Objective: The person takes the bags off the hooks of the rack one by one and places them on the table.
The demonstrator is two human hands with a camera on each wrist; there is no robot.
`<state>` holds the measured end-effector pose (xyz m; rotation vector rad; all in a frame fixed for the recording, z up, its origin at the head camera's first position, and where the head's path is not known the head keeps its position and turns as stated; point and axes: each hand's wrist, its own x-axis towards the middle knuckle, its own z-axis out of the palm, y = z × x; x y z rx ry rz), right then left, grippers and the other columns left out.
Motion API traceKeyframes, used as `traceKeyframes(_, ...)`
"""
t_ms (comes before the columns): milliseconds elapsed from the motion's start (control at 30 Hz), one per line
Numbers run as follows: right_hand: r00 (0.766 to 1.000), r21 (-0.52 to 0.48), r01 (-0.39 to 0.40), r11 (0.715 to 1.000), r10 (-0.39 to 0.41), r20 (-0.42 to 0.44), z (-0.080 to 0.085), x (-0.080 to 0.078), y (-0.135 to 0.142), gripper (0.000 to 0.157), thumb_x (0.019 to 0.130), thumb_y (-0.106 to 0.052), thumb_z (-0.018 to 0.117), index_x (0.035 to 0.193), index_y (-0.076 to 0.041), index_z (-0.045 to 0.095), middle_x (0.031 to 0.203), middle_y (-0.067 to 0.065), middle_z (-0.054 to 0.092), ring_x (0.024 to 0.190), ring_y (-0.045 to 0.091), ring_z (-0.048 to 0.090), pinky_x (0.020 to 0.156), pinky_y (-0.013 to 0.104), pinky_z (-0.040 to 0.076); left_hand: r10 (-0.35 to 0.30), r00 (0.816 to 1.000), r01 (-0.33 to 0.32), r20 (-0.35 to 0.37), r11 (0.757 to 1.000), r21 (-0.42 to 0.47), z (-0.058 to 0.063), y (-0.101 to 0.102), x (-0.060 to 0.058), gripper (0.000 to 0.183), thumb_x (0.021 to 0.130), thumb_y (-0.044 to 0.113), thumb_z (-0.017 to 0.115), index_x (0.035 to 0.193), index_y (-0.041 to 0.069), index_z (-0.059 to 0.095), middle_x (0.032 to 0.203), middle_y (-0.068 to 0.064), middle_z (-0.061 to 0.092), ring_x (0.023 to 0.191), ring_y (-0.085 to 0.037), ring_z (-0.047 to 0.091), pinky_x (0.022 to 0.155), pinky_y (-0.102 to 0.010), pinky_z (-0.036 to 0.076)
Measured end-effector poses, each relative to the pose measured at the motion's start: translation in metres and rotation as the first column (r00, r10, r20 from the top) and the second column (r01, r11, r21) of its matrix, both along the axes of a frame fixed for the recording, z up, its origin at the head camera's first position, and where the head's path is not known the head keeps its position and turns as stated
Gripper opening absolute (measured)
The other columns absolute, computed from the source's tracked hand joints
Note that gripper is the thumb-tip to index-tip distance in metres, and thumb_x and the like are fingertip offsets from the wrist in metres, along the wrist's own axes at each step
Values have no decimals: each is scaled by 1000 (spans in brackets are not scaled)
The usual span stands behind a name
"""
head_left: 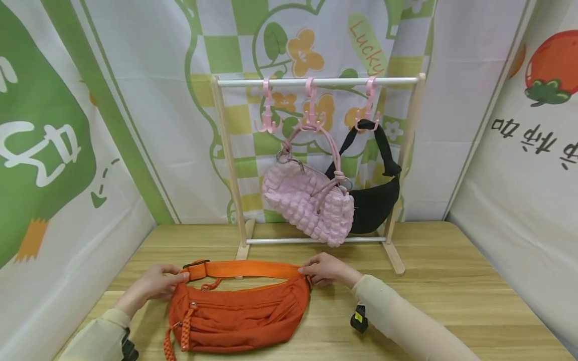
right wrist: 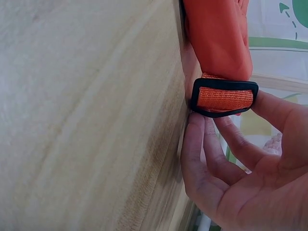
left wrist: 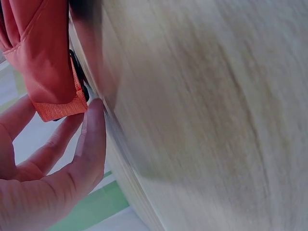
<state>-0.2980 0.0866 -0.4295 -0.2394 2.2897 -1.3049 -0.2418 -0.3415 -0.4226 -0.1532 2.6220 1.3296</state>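
Observation:
An orange-red waist bag (head_left: 244, 321) lies on the wooden table, its front with zips and braided pulls facing up. Along its far side runs a bright orange strap (head_left: 253, 268). At the bag's left end, my left hand (head_left: 155, 283) pinches the strap between thumb and fingers. My right hand (head_left: 328, 269) pinches the strap at the opposite end. A black buckle (right wrist: 226, 85) lies against the right fingers in the right wrist view. From the left wrist, an orange webbing end (left wrist: 60, 109) shows between the thumb and fingers.
Behind the bag stands a rack (head_left: 316, 81) with several pink hooks. A pink puffy handbag (head_left: 307, 200) hangs from the middle hook and a black bag (head_left: 377, 205) from the right one. Printed cloth walls surround the table (head_left: 433, 311).

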Motion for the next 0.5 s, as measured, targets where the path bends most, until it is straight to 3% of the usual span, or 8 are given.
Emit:
traceKeyframes(133,1000,3,-27,1000,27,-10,2,0,2,34,85,-33,71,106,-7,69,87,3,63,71,12,63,59,26,56,-8,1000,8,-6,1000,-9,0,0,1,49,90,26,65,114,-15,54,76,-3,63,67,-10,60,62,-30,56)
traceKeyframes(500,1000,57,8,998,-8,-13,2,0,0,32,88,-31,67,112,-9,68,95,5,66,79,15,65,65,32,58,-6,1000,6,2,1000,-30,0,2,2,48,90,27,65,113,-14,56,76,-4,64,66,-10,60,61,-29,56)
